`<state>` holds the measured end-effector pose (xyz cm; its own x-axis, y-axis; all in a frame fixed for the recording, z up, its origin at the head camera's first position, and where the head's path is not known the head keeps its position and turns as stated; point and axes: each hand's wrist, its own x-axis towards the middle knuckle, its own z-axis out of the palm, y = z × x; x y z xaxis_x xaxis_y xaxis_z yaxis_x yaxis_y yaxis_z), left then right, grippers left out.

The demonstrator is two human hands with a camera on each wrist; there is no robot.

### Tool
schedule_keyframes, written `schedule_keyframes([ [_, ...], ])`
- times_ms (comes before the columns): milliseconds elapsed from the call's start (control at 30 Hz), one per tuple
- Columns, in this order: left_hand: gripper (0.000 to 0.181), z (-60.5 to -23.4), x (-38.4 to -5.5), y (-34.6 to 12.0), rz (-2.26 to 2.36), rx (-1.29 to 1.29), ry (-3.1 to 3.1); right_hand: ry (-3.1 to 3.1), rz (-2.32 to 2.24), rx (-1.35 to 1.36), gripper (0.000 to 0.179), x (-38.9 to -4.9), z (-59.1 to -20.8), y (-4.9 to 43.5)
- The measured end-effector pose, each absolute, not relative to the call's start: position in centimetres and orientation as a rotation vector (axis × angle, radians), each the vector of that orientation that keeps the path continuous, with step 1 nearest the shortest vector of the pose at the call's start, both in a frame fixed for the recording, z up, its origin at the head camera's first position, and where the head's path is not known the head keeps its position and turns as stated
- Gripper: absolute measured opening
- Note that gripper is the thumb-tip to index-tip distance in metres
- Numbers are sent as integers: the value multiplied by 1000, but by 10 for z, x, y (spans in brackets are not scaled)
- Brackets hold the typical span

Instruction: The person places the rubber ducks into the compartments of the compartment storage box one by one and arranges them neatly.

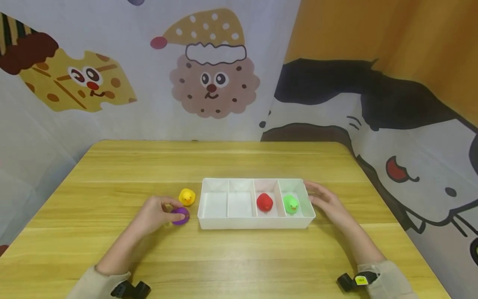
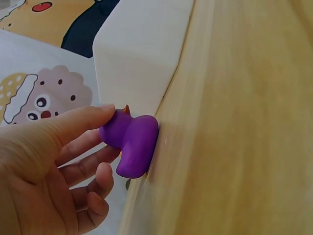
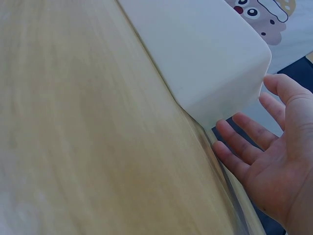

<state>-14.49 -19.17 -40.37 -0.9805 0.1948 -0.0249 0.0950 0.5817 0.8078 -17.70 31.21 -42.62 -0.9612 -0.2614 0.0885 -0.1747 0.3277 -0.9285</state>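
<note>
My left hand (image 1: 151, 216) pinches a purple toy duck (image 2: 139, 149) on the table, just left of the white tray. In the left wrist view the thumb is on the duck's head, with the other fingers partly hidden behind it. A yellow toy duck (image 1: 187, 197) sits right behind the purple one. My right hand (image 1: 328, 203) rests at the right end of the divided tray (image 1: 254, 223), its fingers loosely spread against that wall. Inside the tray, a red duck (image 1: 264, 202) and a green duck (image 1: 291, 204) occupy the two right compartments.
The two left compartments of the tray show bare white floors. All of this stands on a wooden table (image 1: 239, 261). Behind its far edge hangs a cloth (image 1: 149, 124) printed with cartoon figures.
</note>
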Motion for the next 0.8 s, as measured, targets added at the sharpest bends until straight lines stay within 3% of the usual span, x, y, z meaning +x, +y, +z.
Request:
schedule_keyframes([
  [800, 25, -374, -136, -185, 1429, 343, 2778, 2485, -1747, -420, 48, -178, -428, 312],
])
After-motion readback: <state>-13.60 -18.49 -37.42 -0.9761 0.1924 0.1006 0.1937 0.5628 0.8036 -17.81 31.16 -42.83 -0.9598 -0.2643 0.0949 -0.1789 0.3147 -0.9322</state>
